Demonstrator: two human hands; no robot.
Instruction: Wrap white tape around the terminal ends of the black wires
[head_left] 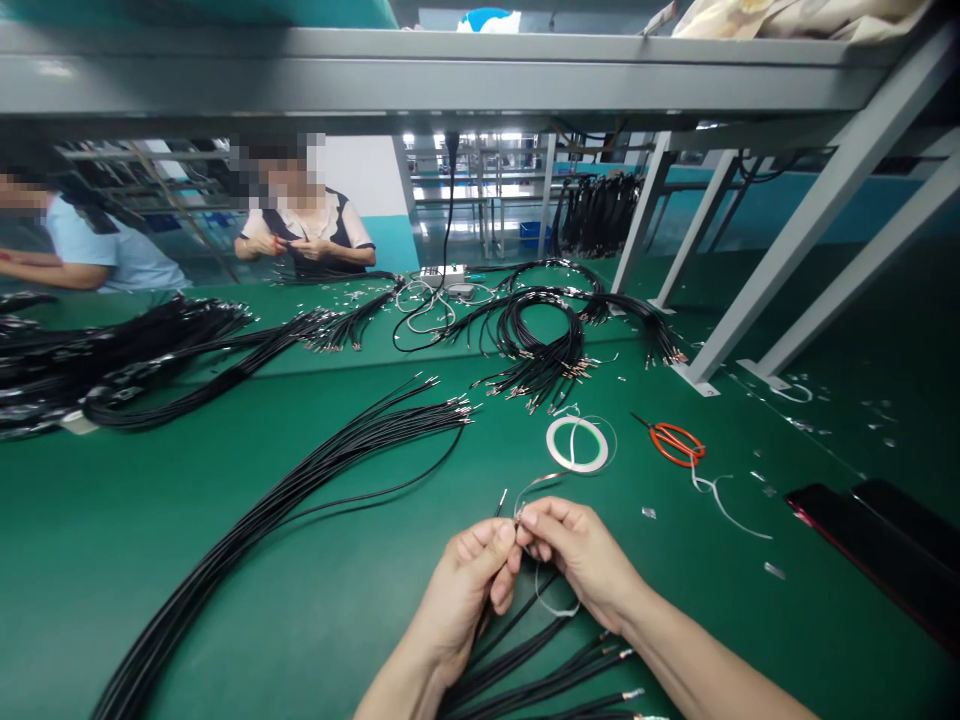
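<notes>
Together, left hand (457, 600) and right hand (577, 555) pinch a black wire (499, 508).

Cable layout on a factory workbench (315, 610).
A tape roll (577, 468) lies between terminal-tipped insulated cables (300, 490) on the left and steel scissors (675, 444) on the right.

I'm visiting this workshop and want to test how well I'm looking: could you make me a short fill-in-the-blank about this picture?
1. The scissors on the green mat have ____ handles.
2. The black cables fanned across the mat end in ____ tips.
3. The left hand and right hand pinch a thin strip; of the scissors and the roll of white tape, the ____ lies nearer that strip.

Missing words: orange; metal; roll of white tape.
</notes>
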